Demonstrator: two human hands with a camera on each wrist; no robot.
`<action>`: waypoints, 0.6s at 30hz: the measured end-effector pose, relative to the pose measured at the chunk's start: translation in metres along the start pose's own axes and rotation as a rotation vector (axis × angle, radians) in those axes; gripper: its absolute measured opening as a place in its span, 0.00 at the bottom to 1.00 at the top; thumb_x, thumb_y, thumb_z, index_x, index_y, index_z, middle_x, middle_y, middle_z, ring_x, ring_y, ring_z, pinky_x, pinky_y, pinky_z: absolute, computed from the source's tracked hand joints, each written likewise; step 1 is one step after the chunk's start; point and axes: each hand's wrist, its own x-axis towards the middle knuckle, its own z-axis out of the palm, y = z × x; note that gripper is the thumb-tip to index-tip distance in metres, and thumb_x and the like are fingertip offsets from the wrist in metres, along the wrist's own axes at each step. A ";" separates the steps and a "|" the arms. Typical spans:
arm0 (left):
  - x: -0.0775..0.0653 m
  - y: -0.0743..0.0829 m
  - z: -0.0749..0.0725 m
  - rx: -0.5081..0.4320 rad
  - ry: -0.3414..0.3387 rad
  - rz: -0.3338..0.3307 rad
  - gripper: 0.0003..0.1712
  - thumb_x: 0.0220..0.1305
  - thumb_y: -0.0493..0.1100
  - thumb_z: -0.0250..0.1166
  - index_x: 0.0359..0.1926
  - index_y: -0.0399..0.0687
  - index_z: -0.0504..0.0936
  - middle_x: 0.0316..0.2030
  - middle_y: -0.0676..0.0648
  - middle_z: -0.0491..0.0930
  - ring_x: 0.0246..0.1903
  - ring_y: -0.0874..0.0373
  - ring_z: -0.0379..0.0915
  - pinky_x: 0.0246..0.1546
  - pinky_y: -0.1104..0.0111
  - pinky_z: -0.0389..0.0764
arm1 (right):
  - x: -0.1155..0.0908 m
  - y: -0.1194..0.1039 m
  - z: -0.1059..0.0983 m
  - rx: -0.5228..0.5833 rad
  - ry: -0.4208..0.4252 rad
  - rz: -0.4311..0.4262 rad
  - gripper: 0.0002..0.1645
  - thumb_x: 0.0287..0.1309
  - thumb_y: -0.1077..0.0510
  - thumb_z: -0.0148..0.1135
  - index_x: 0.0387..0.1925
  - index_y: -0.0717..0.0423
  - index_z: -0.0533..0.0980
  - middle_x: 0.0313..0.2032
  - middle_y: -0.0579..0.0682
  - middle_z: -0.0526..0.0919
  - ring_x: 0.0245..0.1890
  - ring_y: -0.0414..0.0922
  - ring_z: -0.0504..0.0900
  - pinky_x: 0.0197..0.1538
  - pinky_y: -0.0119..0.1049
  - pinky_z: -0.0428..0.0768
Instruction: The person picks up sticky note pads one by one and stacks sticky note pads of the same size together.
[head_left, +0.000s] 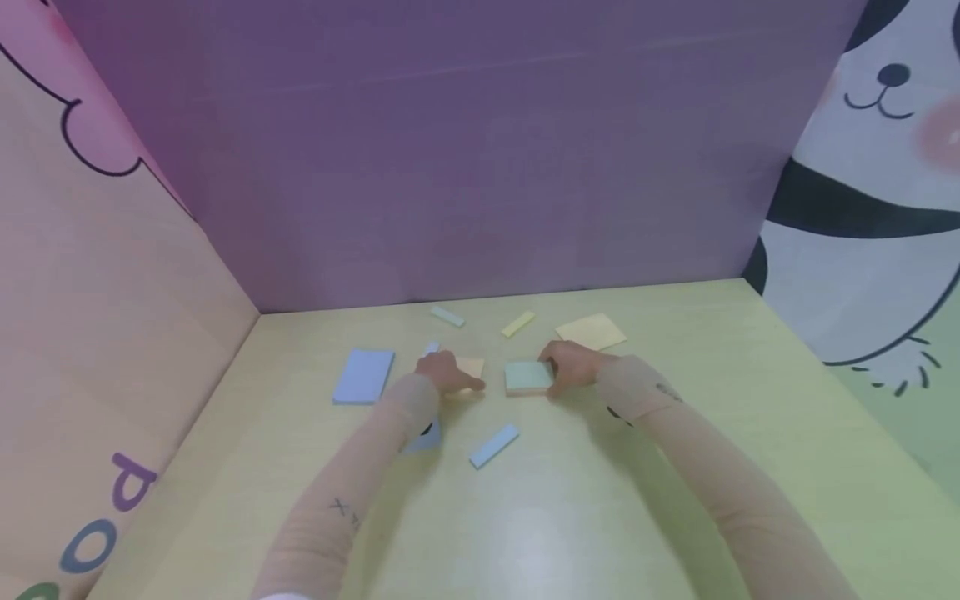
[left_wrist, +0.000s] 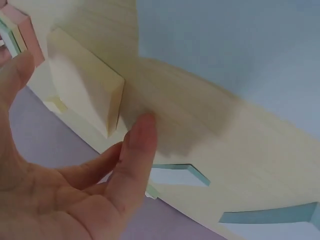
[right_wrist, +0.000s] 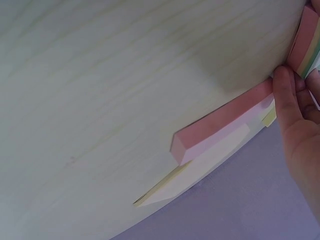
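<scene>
In the head view my left hand (head_left: 447, 373) is over the table beside a pale yellow sticky-note pad (head_left: 472, 365). The left wrist view shows its thumb and fingers spread apart, with the yellow pad (left_wrist: 82, 82) past them and no clear contact. My right hand (head_left: 574, 365) grips the right edge of a small stack of sticky-note pads (head_left: 528, 375), green on top. Pink and yellow layers of this stack (right_wrist: 304, 45) show at the edge of the right wrist view. Near the right fingers lies a long pink strip pad (right_wrist: 222, 117).
A blue pad (head_left: 364, 377) lies at left, another blue pad (head_left: 423, 439) partly under my left forearm. A blue strip (head_left: 494, 447) lies in front; green (head_left: 447, 316) and yellow (head_left: 518, 324) strips lie behind. A yellow pad (head_left: 591, 331) is at back right, near the purple wall (head_left: 480, 167).
</scene>
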 end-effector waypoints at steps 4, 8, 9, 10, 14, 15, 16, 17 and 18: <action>0.002 0.002 0.004 0.011 0.007 -0.002 0.40 0.41 0.66 0.66 0.44 0.36 0.75 0.35 0.43 0.78 0.34 0.52 0.73 0.39 0.64 0.78 | 0.000 -0.001 0.000 -0.006 -0.002 -0.004 0.35 0.37 0.60 0.73 0.51 0.66 0.71 0.46 0.56 0.77 0.44 0.48 0.75 0.54 0.42 0.74; 0.012 -0.001 0.009 -0.004 0.002 -0.016 0.36 0.39 0.61 0.70 0.41 0.37 0.76 0.31 0.43 0.78 0.29 0.53 0.72 0.33 0.65 0.78 | 0.000 -0.001 0.000 -0.009 -0.006 -0.005 0.35 0.38 0.59 0.73 0.51 0.66 0.71 0.47 0.56 0.76 0.45 0.47 0.75 0.54 0.42 0.74; 0.013 -0.001 0.009 -0.006 -0.001 -0.018 0.36 0.38 0.60 0.70 0.41 0.37 0.76 0.31 0.43 0.77 0.29 0.53 0.72 0.32 0.65 0.78 | 0.001 -0.002 0.000 -0.008 -0.007 0.000 0.35 0.38 0.59 0.73 0.51 0.65 0.71 0.47 0.56 0.76 0.45 0.47 0.75 0.54 0.41 0.74; 0.014 -0.002 0.009 -0.010 -0.003 -0.019 0.35 0.38 0.59 0.71 0.41 0.36 0.76 0.32 0.43 0.77 0.29 0.53 0.72 0.32 0.65 0.79 | 0.001 -0.002 0.000 -0.005 -0.008 0.006 0.35 0.38 0.59 0.73 0.51 0.65 0.71 0.47 0.55 0.76 0.45 0.47 0.75 0.54 0.41 0.73; 0.016 -0.003 0.008 -0.022 -0.014 -0.025 0.34 0.37 0.56 0.73 0.41 0.37 0.75 0.33 0.43 0.77 0.30 0.52 0.72 0.33 0.64 0.78 | 0.001 -0.002 0.000 -0.009 -0.007 0.012 0.35 0.37 0.59 0.73 0.51 0.65 0.71 0.47 0.55 0.76 0.44 0.46 0.75 0.54 0.40 0.74; 0.016 -0.003 0.007 -0.022 -0.018 -0.026 0.34 0.37 0.55 0.73 0.41 0.37 0.75 0.33 0.43 0.77 0.30 0.52 0.72 0.33 0.64 0.78 | 0.001 -0.002 0.000 -0.010 -0.007 0.010 0.35 0.37 0.59 0.73 0.51 0.65 0.71 0.47 0.55 0.76 0.44 0.46 0.75 0.54 0.41 0.74; 0.016 -0.003 0.007 -0.022 -0.020 -0.026 0.33 0.37 0.55 0.73 0.41 0.38 0.75 0.33 0.43 0.77 0.30 0.52 0.72 0.33 0.64 0.78 | 0.002 -0.002 0.001 -0.010 -0.008 0.009 0.35 0.37 0.59 0.73 0.51 0.65 0.71 0.47 0.55 0.76 0.44 0.47 0.75 0.54 0.41 0.74; 0.015 -0.004 0.007 -0.021 -0.022 -0.026 0.33 0.37 0.54 0.73 0.42 0.38 0.75 0.33 0.43 0.77 0.31 0.52 0.72 0.33 0.64 0.78 | 0.002 -0.002 0.001 -0.009 -0.009 0.012 0.35 0.37 0.59 0.73 0.51 0.65 0.71 0.47 0.55 0.76 0.44 0.46 0.75 0.54 0.41 0.74; 0.015 -0.004 0.006 -0.024 -0.025 -0.026 0.33 0.37 0.53 0.73 0.43 0.38 0.75 0.34 0.43 0.77 0.31 0.52 0.72 0.34 0.63 0.78 | 0.003 -0.001 0.001 -0.009 -0.010 0.013 0.36 0.37 0.59 0.73 0.51 0.65 0.71 0.47 0.55 0.76 0.44 0.46 0.75 0.54 0.41 0.74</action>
